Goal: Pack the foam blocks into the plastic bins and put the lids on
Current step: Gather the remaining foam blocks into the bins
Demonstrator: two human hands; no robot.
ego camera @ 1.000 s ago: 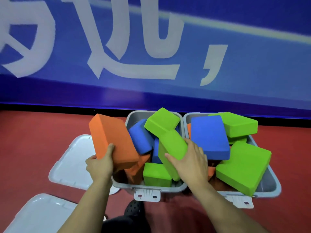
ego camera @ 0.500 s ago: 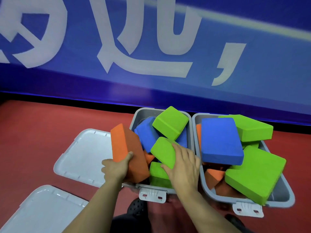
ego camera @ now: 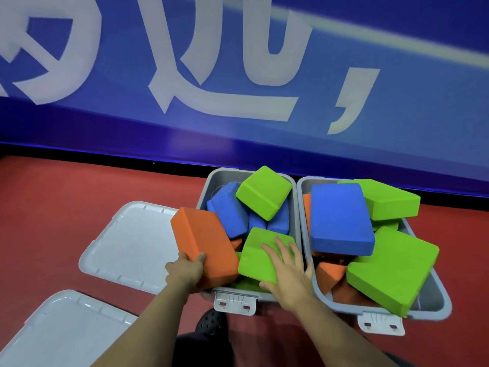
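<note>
Two grey plastic bins stand side by side on the red floor, the left bin (ego camera: 211,181) and the right bin (ego camera: 438,300), both heaped with blue, green and orange foam blocks. My left hand (ego camera: 186,271) grips the near end of an orange block (ego camera: 203,242) that leans over the left bin's near left rim. My right hand (ego camera: 287,271) lies flat with fingers spread on a green block (ego camera: 260,254) at the near side of the left bin. A large green block (ego camera: 391,268) overhangs the right bin's front corner.
Two pale grey lids lie on the floor left of the bins: one lid (ego camera: 129,242) next to the left bin, the other lid (ego camera: 60,332) at the bottom left. A blue wall (ego camera: 238,75) with white lettering rises behind. A dark shoe (ego camera: 211,323) shows below the left bin's latch.
The orange block has come down and tilted toward the left bin. My right hand has pressed the green block lower and flatter into that bin. The view has shifted a little.
</note>
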